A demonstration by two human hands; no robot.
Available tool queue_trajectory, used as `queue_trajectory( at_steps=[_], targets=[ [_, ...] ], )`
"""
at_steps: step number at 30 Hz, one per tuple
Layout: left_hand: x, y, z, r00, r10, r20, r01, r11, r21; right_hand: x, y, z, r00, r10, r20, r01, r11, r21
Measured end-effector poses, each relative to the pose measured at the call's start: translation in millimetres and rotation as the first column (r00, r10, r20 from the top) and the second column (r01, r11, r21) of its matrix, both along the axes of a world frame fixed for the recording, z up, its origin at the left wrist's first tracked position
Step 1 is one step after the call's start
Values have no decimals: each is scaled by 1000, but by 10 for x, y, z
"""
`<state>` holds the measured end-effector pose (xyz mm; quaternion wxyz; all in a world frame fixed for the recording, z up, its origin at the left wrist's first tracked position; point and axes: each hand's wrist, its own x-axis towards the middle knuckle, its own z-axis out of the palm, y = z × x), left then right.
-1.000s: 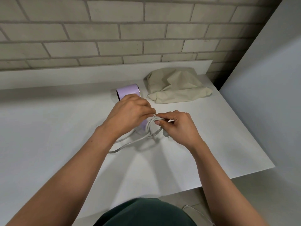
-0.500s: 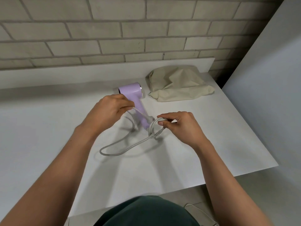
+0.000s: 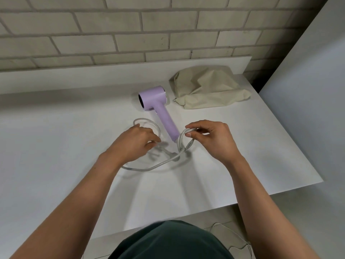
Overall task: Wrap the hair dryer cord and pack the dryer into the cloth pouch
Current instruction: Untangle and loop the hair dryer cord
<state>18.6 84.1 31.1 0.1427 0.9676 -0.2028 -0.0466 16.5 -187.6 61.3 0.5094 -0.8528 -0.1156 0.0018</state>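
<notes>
Hands are working on the white table (image 3: 56,146). Right hand (image 3: 214,141) is pinching a loop of the grey cord (image 3: 155,165). Left hand (image 3: 134,144) is gripping more cord beside the purple hair dryer (image 3: 158,107), which is lying flat. Cloth pouch (image 3: 209,88) is sitting behind it.

The left hand (image 3: 134,143) covers part of the pale cord (image 3: 149,168), so its grip there cannot be judged. The plug is hidden or blurred near that hand. The desk (image 3: 56,165) runs off the left edge. The pouch (image 3: 209,88) opening cannot be made out.
</notes>
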Motion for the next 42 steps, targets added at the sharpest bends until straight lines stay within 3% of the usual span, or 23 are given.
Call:
queue_trajectory(
  at_steps=[2, 7, 8, 12, 17, 21, 23, 25, 26, 28, 31, 36, 42],
  targets=[
    [-36, -20, 41, 997, 38, -61, -42, 997, -65, 8, 23, -31, 1000, -1, 13, 2, 999, -40],
    [-461, -266, 550, 998, 64, 26, -53, 950, -309, 39, 75, -52, 1000, -8, 4, 9, 994, -107],
    [-592, -342, 586, 998, 20, 63, 0, 954, -299, 45, 91, -46, 1000, -5, 2, 5, 994, -111],
    [-748, -493, 320, 954, -206, 219, 206, 978, 26, 96, 147, -5, 995, 92, -34, -97, 974, -205],
    [-404, -323, 180, 927, -216, 306, 227, 974, -2, 219, 254, 45, 968, 177, -178, -227, 920, -319],
    [-212, -204, 256, 910, -268, 316, 281, 960, 5, 232, 372, -3, 980, 164, -113, -193, 917, -348],
    [-143, -177, 292, 917, -276, 288, 291, 957, -11, 164, 385, -49, 998, 64, -3, -62, 948, -311],
    [-73, -169, 329, 956, -261, 133, 265, 964, -16, -13, 382, -66, 994, -88, 58, 96, 981, -170],
    [-48, -158, 339, 968, -242, 60, 243, 970, -18, -125, 383, -62, 987, -158, 42, 161, 984, -81],
    [-23, -128, 337, 978, -204, 52, 208, 971, -115, -371, 404, -85, 977, -212, -32, 213, 976, 45],
    [11, -111, 286, 989, -129, 72, 145, 948, -284, -635, 454, -224, 982, -184, -46, 185, 982, 30],
    [81, -89, 368, 989, -49, -139, -21, 884, -467, -706, 585, -378, 966, -260, 7, 260, 965, -17],
    [172, -61, 450, 953, -55, -299, -131, 812, -568, -585, 734, -344, 925, -380, 28, 378, 924, 59]
  ],
)
